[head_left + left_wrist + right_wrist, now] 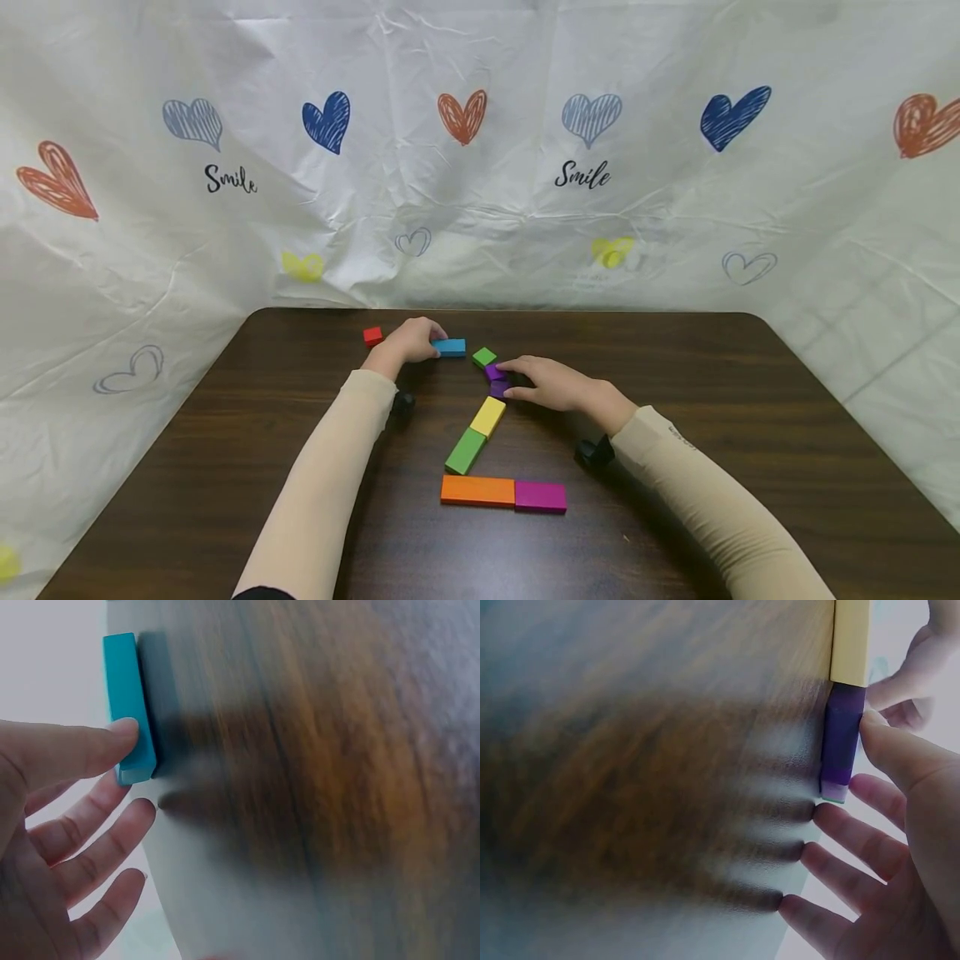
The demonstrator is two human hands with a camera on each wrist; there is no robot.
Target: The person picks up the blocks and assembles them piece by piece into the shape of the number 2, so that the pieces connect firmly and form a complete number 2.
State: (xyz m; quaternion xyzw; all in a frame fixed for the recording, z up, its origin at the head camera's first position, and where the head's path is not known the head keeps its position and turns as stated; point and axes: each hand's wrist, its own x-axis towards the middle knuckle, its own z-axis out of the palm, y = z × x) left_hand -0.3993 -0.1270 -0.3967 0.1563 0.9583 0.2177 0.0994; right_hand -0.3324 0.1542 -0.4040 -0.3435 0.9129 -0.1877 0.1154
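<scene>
In the head view my left hand (pixel 410 340) is at the back left, its thumb and fingers pinching the left end of a blue block (pixel 452 347). The left wrist view shows the thumb on one face of this blue block (pixel 124 682), the other fingers spread. My right hand (pixel 555 383) holds two small purple blocks between index finger and thumb: the index is at the upper purple block (pixel 492 372), the thumb at the lower purple block (pixel 498 389). A green cube (pixel 484 357) sits just beyond them, and a yellow block (pixel 487 417) lies on their near side.
A green block (pixel 466 451) continues the slanted row below the yellow one. Nearer, an orange block (pixel 477 491) and a magenta block (pixel 541 497) lie end to end. A red cube (pixel 372 336) stands left of my left hand. White heart-printed sheeting (pixel 495 217) hangs behind the dark table (pixel 720 367).
</scene>
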